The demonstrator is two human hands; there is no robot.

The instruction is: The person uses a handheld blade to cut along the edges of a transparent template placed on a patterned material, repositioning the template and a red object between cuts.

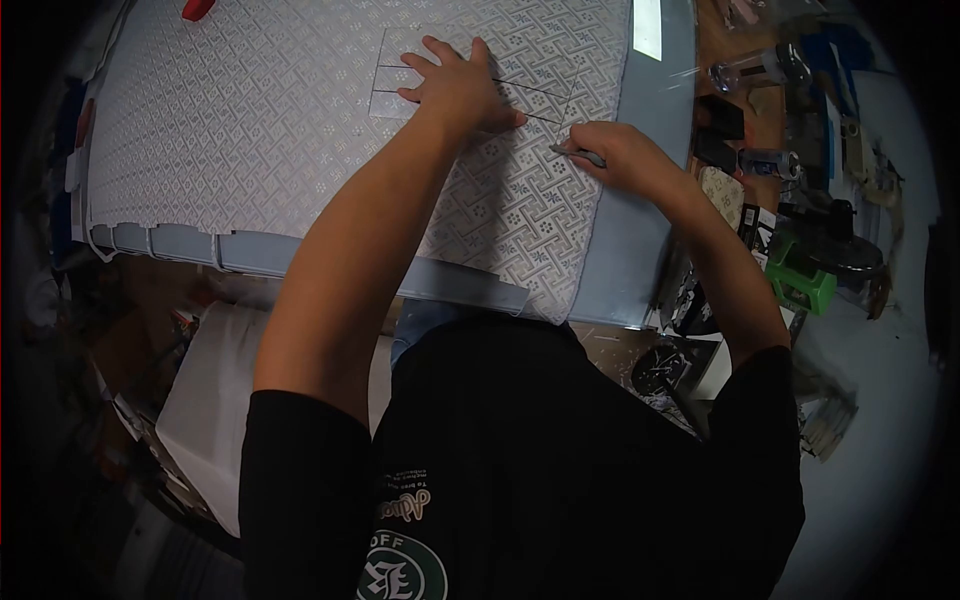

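White patterned fabric (540,220) lies over the table. On it rests a clear rectangular sheet with dark lines (388,80). My left hand (458,90) is pressed flat on this sheet, its fingers spread apart. To the right, my right hand (620,158) is closed around a thin grey pen-like tool (590,157), whose tip points left toward the sheet's lower right corner. Whether the tip touches the fabric cannot be made out.
A red object (197,9) sits at the fabric's top left. Beyond the table's bluish right edge (640,260) stand clear bottles (760,68), a green holder (802,280) and a dark round-based object (840,245). A white box-like surface (215,400) is below left.
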